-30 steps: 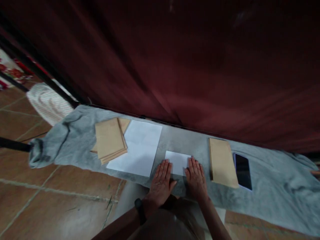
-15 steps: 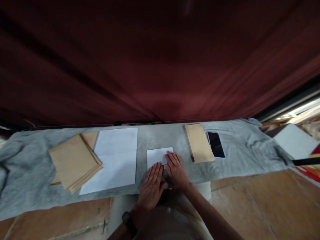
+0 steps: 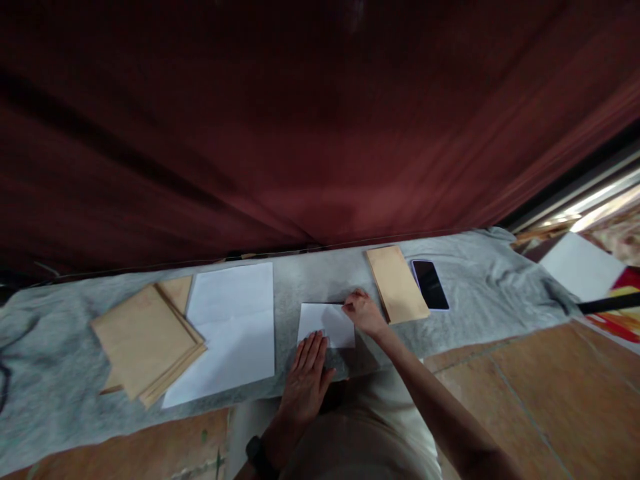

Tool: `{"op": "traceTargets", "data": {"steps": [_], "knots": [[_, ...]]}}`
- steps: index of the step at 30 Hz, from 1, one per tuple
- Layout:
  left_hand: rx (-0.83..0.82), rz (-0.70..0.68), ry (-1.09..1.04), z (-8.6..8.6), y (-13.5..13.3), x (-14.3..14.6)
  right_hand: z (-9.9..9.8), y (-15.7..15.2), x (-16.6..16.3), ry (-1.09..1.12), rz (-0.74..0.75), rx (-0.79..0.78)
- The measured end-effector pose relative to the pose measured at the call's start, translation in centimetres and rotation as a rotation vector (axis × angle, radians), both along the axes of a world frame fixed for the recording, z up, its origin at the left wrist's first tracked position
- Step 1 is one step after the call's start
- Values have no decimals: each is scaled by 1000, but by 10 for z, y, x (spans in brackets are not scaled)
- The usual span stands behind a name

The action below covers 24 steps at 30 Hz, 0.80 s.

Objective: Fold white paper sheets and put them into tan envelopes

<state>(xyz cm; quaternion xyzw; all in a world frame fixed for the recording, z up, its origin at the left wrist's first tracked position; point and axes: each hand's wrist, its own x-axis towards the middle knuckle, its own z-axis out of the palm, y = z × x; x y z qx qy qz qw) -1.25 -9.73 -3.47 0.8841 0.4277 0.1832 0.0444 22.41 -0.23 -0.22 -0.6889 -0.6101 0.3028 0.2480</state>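
We are noting the grey-clothed tabletop (image 3: 475, 293), with open cloth lying beyond. Between the large white sheet (image 3: 227, 330) and the brown envelope (image 3: 397, 283), near the front edge, the folded paper (image 3: 323, 323) is lying (light, limp, likely slippy). The left hand (image 3: 306, 380) is pressing flat on its near edge. The right hand (image 3: 364, 312) is pinching its far right corner, which we judge the surest hold.

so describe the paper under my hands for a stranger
A grey cloth runs below the red curtain. At its middle lies the paper, left hand and right hand touching it. It is far smaller than the white sheet beside it.
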Motion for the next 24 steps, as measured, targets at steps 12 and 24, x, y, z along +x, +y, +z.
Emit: {"op": "traceTargets", "data": {"steps": [12, 24], "knots": [[-184, 101, -158, 24, 17, 3, -16, -76, -9, 561, -298, -151], [-64, 29, 87, 10, -7, 20, -8, -92, -19, -90, -215, 194]]}}
